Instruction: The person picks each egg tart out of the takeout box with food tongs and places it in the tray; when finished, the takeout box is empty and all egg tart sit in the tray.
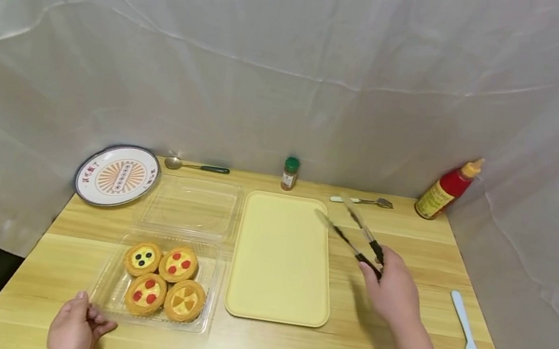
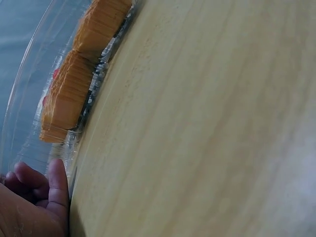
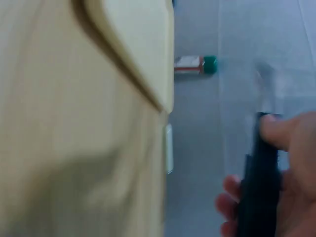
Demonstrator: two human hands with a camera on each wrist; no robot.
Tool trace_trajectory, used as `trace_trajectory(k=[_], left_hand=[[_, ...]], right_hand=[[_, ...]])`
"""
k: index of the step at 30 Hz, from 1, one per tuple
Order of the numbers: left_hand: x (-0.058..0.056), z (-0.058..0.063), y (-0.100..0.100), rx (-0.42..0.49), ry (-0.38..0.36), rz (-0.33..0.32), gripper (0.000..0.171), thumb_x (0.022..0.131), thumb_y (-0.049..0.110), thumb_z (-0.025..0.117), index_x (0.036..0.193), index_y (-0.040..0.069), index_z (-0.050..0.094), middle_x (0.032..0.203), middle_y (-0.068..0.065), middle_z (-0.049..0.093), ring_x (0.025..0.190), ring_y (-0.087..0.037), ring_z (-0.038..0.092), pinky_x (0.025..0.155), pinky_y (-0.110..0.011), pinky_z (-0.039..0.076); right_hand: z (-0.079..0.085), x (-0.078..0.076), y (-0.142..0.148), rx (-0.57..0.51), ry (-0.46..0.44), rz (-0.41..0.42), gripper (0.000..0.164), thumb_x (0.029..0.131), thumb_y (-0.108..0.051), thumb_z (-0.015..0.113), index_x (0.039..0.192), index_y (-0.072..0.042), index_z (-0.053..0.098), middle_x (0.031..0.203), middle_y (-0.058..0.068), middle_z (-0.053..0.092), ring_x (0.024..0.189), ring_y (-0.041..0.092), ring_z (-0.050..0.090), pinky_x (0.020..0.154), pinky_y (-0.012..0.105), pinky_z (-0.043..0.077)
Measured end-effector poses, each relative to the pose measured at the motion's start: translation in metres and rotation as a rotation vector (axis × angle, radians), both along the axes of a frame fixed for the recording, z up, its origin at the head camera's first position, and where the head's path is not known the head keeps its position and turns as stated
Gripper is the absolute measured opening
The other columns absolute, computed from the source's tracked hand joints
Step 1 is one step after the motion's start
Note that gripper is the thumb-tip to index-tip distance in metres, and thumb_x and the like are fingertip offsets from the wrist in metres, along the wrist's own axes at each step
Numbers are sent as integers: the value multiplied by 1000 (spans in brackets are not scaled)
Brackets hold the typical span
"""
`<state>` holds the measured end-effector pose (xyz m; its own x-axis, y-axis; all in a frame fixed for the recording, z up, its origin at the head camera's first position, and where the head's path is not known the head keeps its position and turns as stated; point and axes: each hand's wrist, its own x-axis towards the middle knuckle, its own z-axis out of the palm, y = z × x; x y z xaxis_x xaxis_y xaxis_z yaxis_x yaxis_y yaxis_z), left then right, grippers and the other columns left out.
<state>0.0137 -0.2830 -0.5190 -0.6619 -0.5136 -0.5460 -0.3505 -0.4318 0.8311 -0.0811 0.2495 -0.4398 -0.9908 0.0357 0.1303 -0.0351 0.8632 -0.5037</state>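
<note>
Left hand (image 1: 75, 330), fingers bent, meets one clear box (image 1: 113, 294) of four tarts (image 1: 146, 294), left of one tray (image 1: 281, 258); whether pinching, I cannot tell. Right of that tray, raised right hand (image 1: 396, 292) clamps one pair of tongs (image 1: 375, 248).

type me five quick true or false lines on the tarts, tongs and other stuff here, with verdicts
1. The right hand holds the tongs. True.
2. Two tarts lie outside the container. False: all four tarts are in the clear container.
3. The yellow tray lies right of the container. True.
4. The lid is shut. False: the lid lies open.
5. The plate is at the back left. True.
</note>
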Motion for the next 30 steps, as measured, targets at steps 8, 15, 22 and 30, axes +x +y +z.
trace_trajectory(k=[8,15,22,30], left_hand=[[1,0,2,-16,18,20,39,115,36,38,94,4,45,72,1,49,62,-8,55,56,-27,63],[1,-1,5,-24,35,42,38,115,36,39,96,4,45,73,1,49,62,-8,55,55,-26,63],[0,-3,8,-52,23,82,38,115,34,40,95,2,44,71,1,49,60,-8,55,51,-26,62],[1,-1,8,-57,23,72,40,115,35,41,93,2,45,71,1,50,60,-8,56,53,-26,62]], right_hand=[[12,-11,-52,135,138,142,41,100,-44,75,104,-6,62,76,0,56,61,19,52,50,39,44],[27,-15,-109,201,113,286,56,96,-52,76,123,-4,66,91,6,70,67,17,60,52,38,54],[35,-17,-161,335,98,457,61,98,-51,72,134,-2,64,108,9,74,73,17,67,55,32,58],[33,-14,-209,451,156,603,66,102,-58,67,140,-4,64,112,7,73,87,21,73,65,35,64]])
